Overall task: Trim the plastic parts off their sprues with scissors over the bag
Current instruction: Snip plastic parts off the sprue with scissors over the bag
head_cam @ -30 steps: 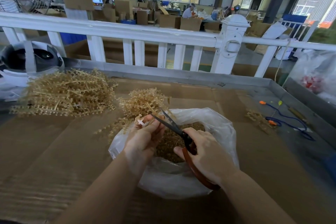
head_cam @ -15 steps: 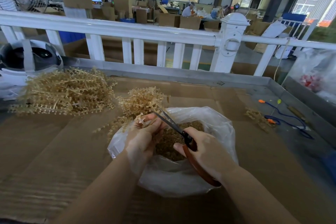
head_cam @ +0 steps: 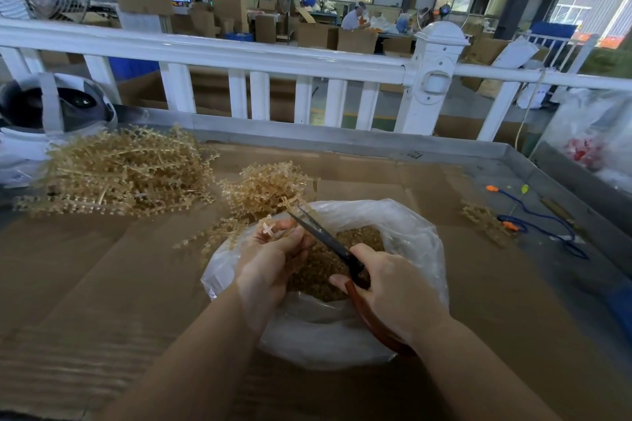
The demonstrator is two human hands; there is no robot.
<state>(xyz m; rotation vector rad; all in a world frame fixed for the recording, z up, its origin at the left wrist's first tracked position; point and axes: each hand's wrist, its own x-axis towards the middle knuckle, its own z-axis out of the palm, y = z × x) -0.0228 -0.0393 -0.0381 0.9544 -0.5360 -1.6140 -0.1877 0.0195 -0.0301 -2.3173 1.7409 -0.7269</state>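
A clear plastic bag point(head_cam: 415, 239) lies open on the cardboard in front of me, part filled with small tan trimmed parts point(head_cam: 318, 270). Over its left rim my left hand point(head_cam: 270, 260) pinches a pale cross-shaped sprue piece point(head_cam: 270, 229) at the fingertips. My right hand point(head_cam: 393, 287) grips scissors point(head_cam: 325, 236) with reddish-brown handles. The dark blades point up and left, their tips beside the sprue piece and nearly closed. A pile of tan sprues point(head_cam: 270, 186) sits just behind the bag.
A larger heap of tan sprues point(head_cam: 119, 174) lies at the left on the cardboard-covered table point(head_cam: 102, 284). A small sprue cluster point(head_cam: 482, 219) and a blue cord with orange ends point(head_cam: 540, 219) lie at the right. A white railing point(head_cam: 273, 61) borders the far edge; a helmet point(head_cam: 51, 106) sits far left.
The scissor blades, spread wide a second ago, have come nearly together beside the sprue piece. Both hands stay over the bag's left side.
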